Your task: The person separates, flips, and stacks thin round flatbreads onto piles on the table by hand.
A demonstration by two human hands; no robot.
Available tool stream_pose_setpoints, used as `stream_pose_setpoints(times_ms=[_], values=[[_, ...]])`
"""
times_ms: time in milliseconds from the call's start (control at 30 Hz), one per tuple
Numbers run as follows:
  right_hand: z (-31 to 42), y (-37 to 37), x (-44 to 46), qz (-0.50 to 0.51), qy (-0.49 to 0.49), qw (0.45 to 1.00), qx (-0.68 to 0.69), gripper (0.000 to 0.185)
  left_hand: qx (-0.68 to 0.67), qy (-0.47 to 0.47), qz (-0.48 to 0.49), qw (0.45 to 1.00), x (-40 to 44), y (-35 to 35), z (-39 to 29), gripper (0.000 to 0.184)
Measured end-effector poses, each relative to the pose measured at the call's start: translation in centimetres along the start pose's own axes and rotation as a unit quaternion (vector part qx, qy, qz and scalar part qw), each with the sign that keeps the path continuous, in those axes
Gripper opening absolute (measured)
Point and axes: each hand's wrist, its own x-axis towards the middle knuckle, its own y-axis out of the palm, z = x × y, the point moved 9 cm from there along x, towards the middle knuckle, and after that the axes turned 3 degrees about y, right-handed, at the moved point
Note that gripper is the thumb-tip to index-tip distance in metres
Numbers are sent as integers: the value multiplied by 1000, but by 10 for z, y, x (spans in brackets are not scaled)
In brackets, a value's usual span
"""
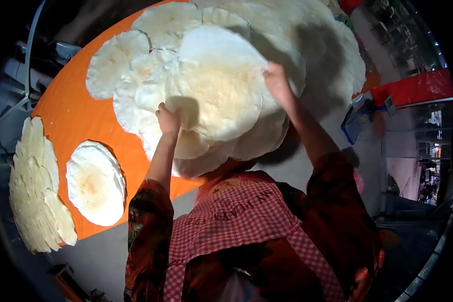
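Right grip (268, 68): pinched on flatbread (221, 90) edge | left grip (163, 109): near it, closure unclear

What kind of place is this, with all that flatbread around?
Probably a small bakery or food workshop: round flatbreads overlap across an orange table, more lie in a stack, and the person wears a checked apron.

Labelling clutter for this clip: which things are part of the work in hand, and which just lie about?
In hand:
- large flat round, edge gripped by the right hand; left hand at its near-left side
- overlapping rounds around it
- orange surface below

Lying about, judging by no contact:
- separate round stack
- pale overlapping pieces, far left
- blue-edged object, right
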Motion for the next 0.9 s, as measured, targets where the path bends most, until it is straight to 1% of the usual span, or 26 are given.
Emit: stream_pose_setpoints(times_ms=[33,67,100,167,200,267,300,333,367,400,433,500,533,567,633,667,700,733,767,800,833,867,900], values=[[-11,-15,17,-17,1,1000,-12,18,57,-29,15,998,10,-1,-2,70],[21,-35,19,-52,-75,995,-43,19,28,-61,7,998,20,-1,5,57],[54,-52,15,-85,-150,982,-73,20,23,-62,44,997,26,0,0,52],[74,-58,9,-105,-180,971,-120,23,17,-64,120,991,34,3,-9,42],[83,-61,9,-116,-195,964,-142,24,28,-34,110,993,37,3,-18,39],[71,-57,17,-99,-158,965,-183,24,56,25,91,994,38,11,-38,33],[60,-56,20,-91,-137,965,-202,23,-34,10,93,995,38,16,-42,33],[55,-60,24,-107,-153,957,-221,24,-123,-6,95,988,39,21,-46,32],[49,-65,33,-124,-170,948,-238,24,-210,-20,96,973,39,25,-53,32],[56,-68,32,-141,-182,939,-254,25,-321,-42,95,942,24,11,-75,23],[58,-72,31,-139,-192,942,-237,26,-371,-31,82,925,19,-6,-78,21],[108,-82,13,-130,-208,949,-201,28,-465,-14,57,883,2,-35,-64,17],[125,-77,0,-101,-177,954,-218,32,-470,-32,40,881,-21,-40,-50,16],[142,-63,-18,-68,-162,967,-183,31,-476,-51,22,878,-49,-45,-33,16],[152,-22,-51,-91,-254,951,-151,32,-452,-185,53,871,-107,-21,14,24],[148,13,-60,-61,-209,959,-180,32,-451,-190,98,866,-127,-8,23,32],[135,55,-77,-59,-268,944,-186,31,-451,-196,142,859,-141,2,29,39],[112,106,-92,-22,-249,938,-239,32,-532,-226,147,803,-149,6,35,44],[113,139,-108,82,-188,945,-254,49,-610,-252,147,736,-156,10,38,49],[94,172,-117,173,-173,932,-267,42,-683,-273,144,662,-164,12,40,54],[69,190,-115,167,-167,949,-210,40,-717,-238,128,642,-165,-14,21,60],[37,207,-100,160,-162,962,-153,39,-738,-234,104,624,-164,-25,22,54],[21,215,-83,155,-156,971,-97,37,-759,-230,80,604,-162,-32,25,48]])
